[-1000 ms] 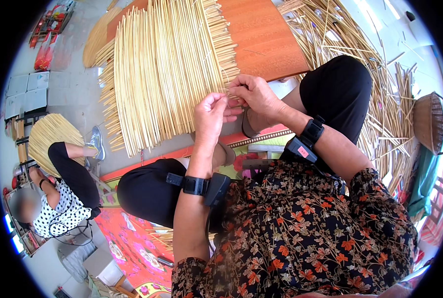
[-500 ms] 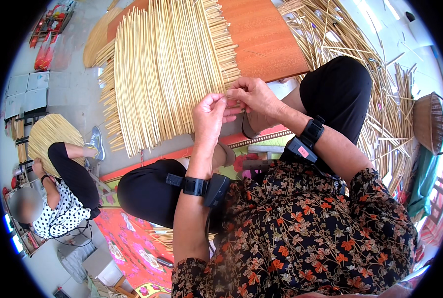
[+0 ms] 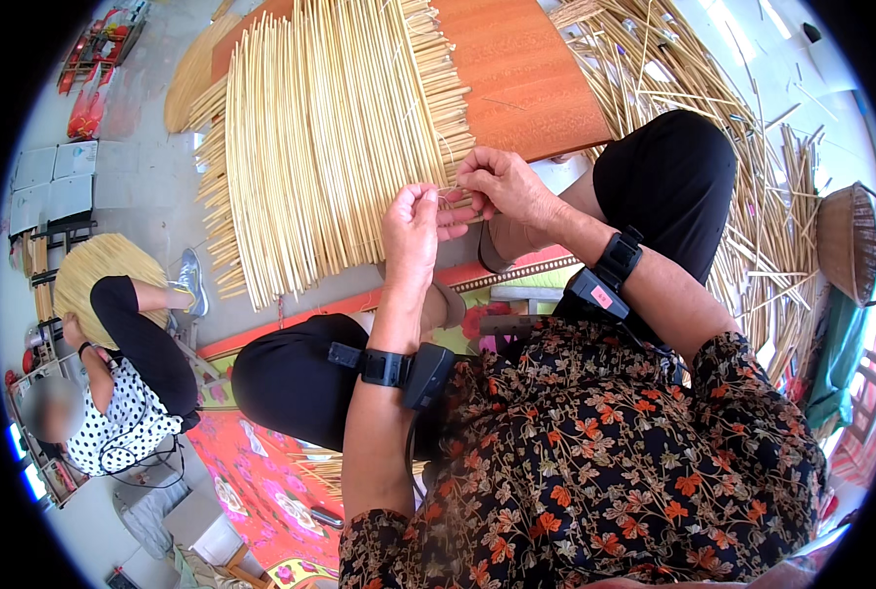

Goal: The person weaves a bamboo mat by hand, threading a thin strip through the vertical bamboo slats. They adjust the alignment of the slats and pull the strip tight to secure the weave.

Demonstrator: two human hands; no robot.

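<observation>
A mat of pale straw stalks (image 3: 330, 147), laid side by side, spreads in front of me over an orange-brown wooden board (image 3: 531, 83). At the mat's near right corner both my hands meet, close to the stalk ends. My left hand (image 3: 413, 231) is closed, thumb and forefinger pinching a thin pale thread (image 3: 447, 190). Facing it, my right hand (image 3: 508, 191) pinches the same thread between thumb and forefinger, its other fingers curled loosely. A short gap lies between the two pinches. Where the thread joins the mat is too small to make out.
Loose stalks (image 3: 752, 221) lie heaped on the floor at the right, beside a woven basket (image 3: 843, 243). At the left a person in a dotted shirt (image 3: 124, 417) handles a round straw mat (image 3: 104, 285). A red flowered cloth (image 3: 261, 481) lies below.
My hands have drawn slightly apart, and the thread between them shows more clearly. At the left, the other person's round mat has shifted and turned.
</observation>
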